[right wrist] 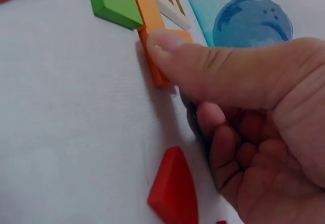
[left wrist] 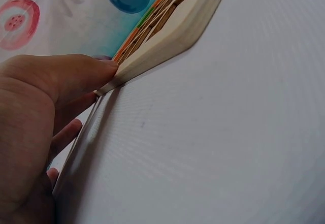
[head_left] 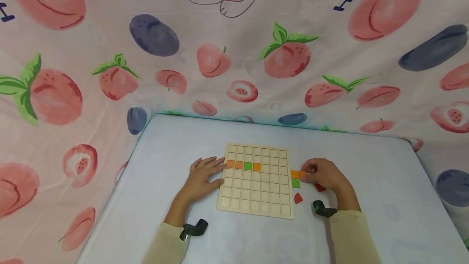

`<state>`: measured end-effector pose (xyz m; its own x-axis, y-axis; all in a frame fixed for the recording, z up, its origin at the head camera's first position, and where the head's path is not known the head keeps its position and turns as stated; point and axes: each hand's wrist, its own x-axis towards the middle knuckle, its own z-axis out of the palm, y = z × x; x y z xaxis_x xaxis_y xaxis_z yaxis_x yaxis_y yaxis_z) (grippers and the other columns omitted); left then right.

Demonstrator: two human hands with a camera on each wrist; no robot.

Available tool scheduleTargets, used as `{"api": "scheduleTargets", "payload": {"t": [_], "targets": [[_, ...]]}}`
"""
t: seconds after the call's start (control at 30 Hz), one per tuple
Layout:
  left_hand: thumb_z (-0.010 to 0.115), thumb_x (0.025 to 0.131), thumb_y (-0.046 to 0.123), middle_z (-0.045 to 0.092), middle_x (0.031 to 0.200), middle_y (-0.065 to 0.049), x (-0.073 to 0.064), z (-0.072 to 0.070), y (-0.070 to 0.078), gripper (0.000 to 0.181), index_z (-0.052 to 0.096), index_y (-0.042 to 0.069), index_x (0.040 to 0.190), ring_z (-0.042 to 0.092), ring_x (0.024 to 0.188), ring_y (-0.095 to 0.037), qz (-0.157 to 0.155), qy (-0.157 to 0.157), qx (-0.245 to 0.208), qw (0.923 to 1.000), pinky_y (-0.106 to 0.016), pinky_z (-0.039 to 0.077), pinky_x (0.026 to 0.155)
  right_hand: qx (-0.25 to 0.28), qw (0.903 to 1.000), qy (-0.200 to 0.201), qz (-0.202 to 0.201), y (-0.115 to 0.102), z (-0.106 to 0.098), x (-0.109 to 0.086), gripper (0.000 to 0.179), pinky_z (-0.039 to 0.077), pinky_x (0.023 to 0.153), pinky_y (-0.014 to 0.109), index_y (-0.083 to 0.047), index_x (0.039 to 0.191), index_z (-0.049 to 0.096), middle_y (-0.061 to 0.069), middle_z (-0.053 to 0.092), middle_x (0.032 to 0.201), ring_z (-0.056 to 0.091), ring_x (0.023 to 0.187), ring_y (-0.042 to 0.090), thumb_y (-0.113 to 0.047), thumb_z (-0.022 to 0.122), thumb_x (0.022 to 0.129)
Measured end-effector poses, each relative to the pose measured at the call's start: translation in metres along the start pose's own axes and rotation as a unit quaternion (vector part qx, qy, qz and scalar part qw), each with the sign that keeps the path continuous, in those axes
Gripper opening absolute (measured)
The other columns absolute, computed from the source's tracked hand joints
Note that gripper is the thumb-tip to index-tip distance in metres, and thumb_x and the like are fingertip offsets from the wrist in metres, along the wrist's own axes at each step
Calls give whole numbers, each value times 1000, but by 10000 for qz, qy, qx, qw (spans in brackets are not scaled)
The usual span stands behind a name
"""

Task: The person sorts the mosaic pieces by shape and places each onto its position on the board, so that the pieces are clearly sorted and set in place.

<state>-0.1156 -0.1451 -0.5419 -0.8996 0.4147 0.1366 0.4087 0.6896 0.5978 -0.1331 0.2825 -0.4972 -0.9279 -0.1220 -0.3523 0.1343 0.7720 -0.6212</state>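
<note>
Right hand [head_left: 325,173]: pinching an orange square tile [right wrist: 154,67].
Left hand [head_left: 202,177]: fingers extended (thumb too), touching a pale wooden grid board [head_left: 253,193].
Board: between both hands, bearing four orange and green square tiles [head_left: 248,166].
Near right hand: a flat green square [head_left: 295,183], a red wedge [head_left: 298,199].

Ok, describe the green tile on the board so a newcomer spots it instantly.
On the white table lies a pale wooden grid board. Coloured tiles part-fill one row, starting at the edge by the left hand. The green tile sits third, the only one there that isn't orange.
</note>
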Motion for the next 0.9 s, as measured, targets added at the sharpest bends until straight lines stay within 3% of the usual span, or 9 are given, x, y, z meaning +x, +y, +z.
{"api": "scheduleTargets", "payload": {"t": [0.23,0.4,0.63,0.77,0.9], "targets": [[72,92,32,50,156,9,1,0,-1,53,62,22,143,39,149,-23,-93,-97,61,9999,-58,15,122,379,9990,196,123,5,2,-3,21,47,61,30,-15,102,72,4,65,89,56,76,21,-30,79,89],[72,93,33,50,157,8,0,0,-1,53,61,22,143,39,149,-23,-103,-131,74,9998,-58,15,122,410,9977,494,-214,2,10,-3,24,48,63,30,-16,112,74,3,72,96,56,79,21,-33,71,97],[73,91,31,51,156,6,-1,-1,0,53,62,20,142,40,148,-25,-30,-69,55,10000,-60,16,121,525,9896,1131,-711,-15,28,-4,22,52,83,31,-15,115,75,2,76,100,66,91,16,-29,69,99],[73,91,31,52,155,4,0,-1,1,54,62,19,142,41,148,-26,17,-49,11,10000,-61,16,121,1068,9848,1171,-715,-27,33,-3,24,55,79,27,-14,107,75,3,76,98,69,86,16,-34,74,94],[74,90,30,53,155,3,0,-1,1,54,63,18,141,42,147,-27,88,31,45,9999,-62,17,120,1688,9785,963,-685,-36,37,1,25,58,73,25,-10,109,75,9,77,100,72,83,16,-31,75,94]]}}
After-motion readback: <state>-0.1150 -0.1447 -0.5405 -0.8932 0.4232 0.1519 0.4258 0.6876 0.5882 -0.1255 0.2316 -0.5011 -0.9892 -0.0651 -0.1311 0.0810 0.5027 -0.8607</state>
